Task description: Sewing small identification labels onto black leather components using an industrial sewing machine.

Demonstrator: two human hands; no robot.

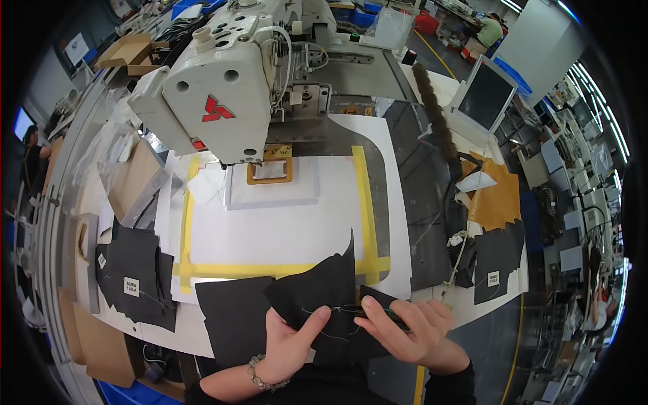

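My left hand is closed on a black fabric piece, thumb on top, close to the front edge of the table. Pale loose threads hang across the cloth beside the thumb. In my right hand is a small dark tool with some green on it, which looks like thread snips. Its narrow tip reaches the thread by my left thumb; the fingers cover most of the handle. Another black fabric piece lies just left of my left hand.
A white sewing machine head stands over a white sheet edged with yellow tape. Labelled black pieces lie at left, with another black piece at right by tan fabric. A screen stands far right.
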